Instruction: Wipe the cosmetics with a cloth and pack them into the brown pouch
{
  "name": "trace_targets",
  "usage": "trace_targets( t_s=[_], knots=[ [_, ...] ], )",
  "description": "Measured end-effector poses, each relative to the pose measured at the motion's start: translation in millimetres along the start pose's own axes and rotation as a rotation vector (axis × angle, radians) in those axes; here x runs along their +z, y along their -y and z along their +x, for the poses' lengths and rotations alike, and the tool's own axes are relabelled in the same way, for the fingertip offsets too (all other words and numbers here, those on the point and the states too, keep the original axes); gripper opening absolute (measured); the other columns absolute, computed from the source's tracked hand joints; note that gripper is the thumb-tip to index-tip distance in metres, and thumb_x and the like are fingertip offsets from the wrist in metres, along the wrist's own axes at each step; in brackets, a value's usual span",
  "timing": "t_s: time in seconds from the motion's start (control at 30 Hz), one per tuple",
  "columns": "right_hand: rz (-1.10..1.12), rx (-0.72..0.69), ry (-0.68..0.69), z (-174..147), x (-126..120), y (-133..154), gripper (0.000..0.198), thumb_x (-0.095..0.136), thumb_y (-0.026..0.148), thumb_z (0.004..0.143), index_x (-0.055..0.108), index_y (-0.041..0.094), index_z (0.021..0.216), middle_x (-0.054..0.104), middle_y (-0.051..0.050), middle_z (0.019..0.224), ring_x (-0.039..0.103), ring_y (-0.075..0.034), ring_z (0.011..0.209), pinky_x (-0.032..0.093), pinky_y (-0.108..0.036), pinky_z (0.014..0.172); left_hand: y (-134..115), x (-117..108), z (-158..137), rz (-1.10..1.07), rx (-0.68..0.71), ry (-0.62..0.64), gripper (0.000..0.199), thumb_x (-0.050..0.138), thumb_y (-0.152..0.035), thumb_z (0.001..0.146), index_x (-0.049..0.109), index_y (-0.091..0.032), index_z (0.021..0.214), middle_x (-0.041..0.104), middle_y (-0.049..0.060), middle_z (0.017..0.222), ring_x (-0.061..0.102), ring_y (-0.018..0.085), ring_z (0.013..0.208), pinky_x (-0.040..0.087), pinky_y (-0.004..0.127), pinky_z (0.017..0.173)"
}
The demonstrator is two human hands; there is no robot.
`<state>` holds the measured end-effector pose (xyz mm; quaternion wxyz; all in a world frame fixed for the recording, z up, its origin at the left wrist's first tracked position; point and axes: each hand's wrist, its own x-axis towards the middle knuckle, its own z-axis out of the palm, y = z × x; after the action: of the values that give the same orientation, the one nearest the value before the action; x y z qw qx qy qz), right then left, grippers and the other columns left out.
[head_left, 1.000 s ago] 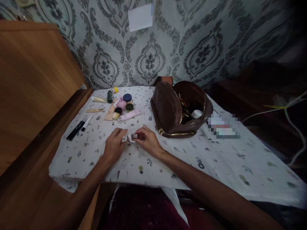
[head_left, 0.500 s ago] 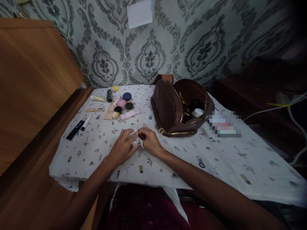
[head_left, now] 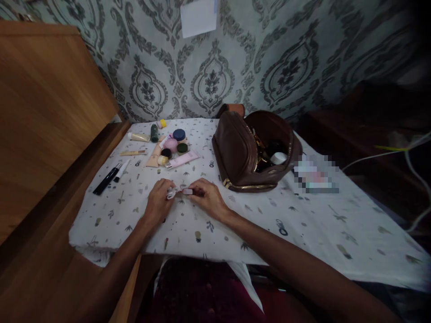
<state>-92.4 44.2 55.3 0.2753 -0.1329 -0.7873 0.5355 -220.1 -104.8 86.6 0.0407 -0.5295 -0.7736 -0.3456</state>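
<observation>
My left hand (head_left: 159, 200) is closed around a white looped cord (head_left: 172, 193), which looks like a bundled cable. My right hand (head_left: 209, 198) pinches a small pale rectangular piece (head_left: 187, 191) that points toward the bundle, with a thin reddish part between the two. Whether this piece is the cord's own end, I cannot tell. Both hands are low over the patterned cloth (head_left: 208, 233), in front of a cluster of cosmetics. Just right of my right hand sits a brown leather bag (head_left: 235, 148), unzipped, with a white round item (head_left: 278, 158) inside.
Beyond my hands lie a pink tube (head_left: 182, 159), a blue-lidded jar (head_left: 179, 134), a green-lidded jar (head_left: 182, 148) and a dark green bottle (head_left: 154, 133). A black slim case (head_left: 107, 180) is at the left. A wooden panel (head_left: 50, 98) borders the left side; a patterned wall stands behind.
My hands have drawn apart, the left one moving leftward with the white cord. The pale rectangular piece in my right fingers now shows. The bag and cosmetics stay where they were.
</observation>
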Motion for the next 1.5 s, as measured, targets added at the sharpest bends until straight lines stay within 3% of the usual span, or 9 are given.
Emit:
trace_targets(
  t_s=[0.17, 0.4, 0.57, 0.77, 0.87, 1.07, 1.33, 1.5],
  knots=[
    [0.205, 0.137, 0.091, -1, 2, 0, 0.017, 0.071, 0.028, 0.077, 0.068, 0.019, 0.091, 0.061, 0.004, 0.066, 0.054, -0.012, 0.057, 0.044, -0.023, 0.054, 12, -6, -7, -0.012, -0.033, -0.002, 0.008, 0.053, -0.020, 0.092, 0.060, -0.021, 0.087, 0.064, 0.003, 0.086, 0.059, 0.020, 0.085, 0.047, 0.034, 0.077],
    [0.257, 0.059, 0.032, 1, 3, 2, 0.022, 0.071, 0.031, 0.077, 0.070, 0.019, 0.096, 0.069, -0.002, 0.086, 0.064, -0.016, 0.080, 0.051, -0.029, 0.074, 5, -1, -11, -0.030, 0.060, -0.016, 0.014, 0.051, -0.011, 0.089, 0.060, -0.022, 0.092, 0.066, 0.005, 0.095, 0.060, 0.022, 0.096, 0.050, 0.036, 0.084],
    [0.196, 0.029, 0.056, -1, 2, 1, 0.046, 0.069, 0.019, 0.075, 0.063, 0.021, 0.120, 0.067, 0.000, 0.090, 0.061, -0.013, 0.077, 0.050, -0.027, 0.074, -18, 3, -5, -0.076, 0.144, -0.020, 0.019, 0.050, -0.007, 0.087, 0.059, -0.022, 0.095, 0.065, 0.006, 0.101, 0.060, 0.022, 0.099, 0.051, 0.037, 0.087],
    [-0.025, 0.005, 0.043, -3, 2, 0, 0.065, 0.065, 0.011, 0.072, 0.054, 0.022, 0.135, 0.054, 0.006, 0.072, 0.050, -0.011, 0.063, 0.044, -0.023, 0.065, -38, 4, 1, -0.083, 0.308, 0.048, 0.029, 0.046, 0.002, 0.083, 0.058, -0.021, 0.097, 0.065, 0.008, 0.108, 0.059, 0.022, 0.102, 0.051, 0.037, 0.088],
    [0.010, -0.003, 0.047, -3, 3, -2, 0.058, 0.066, 0.012, 0.072, 0.058, 0.021, 0.129, 0.057, 0.005, 0.074, 0.053, -0.011, 0.065, 0.045, -0.023, 0.065, -32, 3, -1, -0.065, 0.312, 0.044, 0.026, 0.047, 0.001, 0.084, 0.058, -0.020, 0.097, 0.065, 0.008, 0.107, 0.059, 0.022, 0.102, 0.051, 0.036, 0.088],
    [0.067, -0.080, 0.036, -2, 4, -5, 0.021, 0.070, 0.016, 0.075, 0.071, 0.019, 0.096, 0.064, 0.000, 0.081, 0.058, -0.012, 0.070, 0.049, -0.025, 0.069, 0, -8, -17, -0.034, 0.157, 0.048, 0.021, 0.050, -0.005, 0.087, 0.059, -0.021, 0.098, 0.065, 0.007, 0.105, 0.060, 0.022, 0.102, 0.050, 0.036, 0.088],
    [0.215, -0.013, 0.041, 1, 1, -2, 0.024, 0.076, 0.037, 0.078, 0.074, 0.020, 0.095, 0.067, -0.004, 0.091, 0.063, -0.016, 0.081, 0.051, -0.028, 0.074, 8, -13, -28, -0.052, 0.056, 0.032, 0.019, 0.050, -0.008, 0.087, 0.061, -0.021, 0.096, 0.067, 0.007, 0.103, 0.061, 0.023, 0.101, 0.050, 0.037, 0.088],
    [0.245, -0.024, 0.035, 2, 1, -3, 0.018, 0.073, 0.033, 0.080, 0.076, 0.021, 0.094, 0.069, -0.005, 0.090, 0.063, -0.016, 0.082, 0.051, -0.031, 0.077, 5, -13, -29, -0.064, 0.057, 0.021, 0.020, 0.050, -0.007, 0.087, 0.061, -0.021, 0.095, 0.066, 0.007, 0.103, 0.061, 0.022, 0.101, 0.051, 0.037, 0.087]
  ],
)
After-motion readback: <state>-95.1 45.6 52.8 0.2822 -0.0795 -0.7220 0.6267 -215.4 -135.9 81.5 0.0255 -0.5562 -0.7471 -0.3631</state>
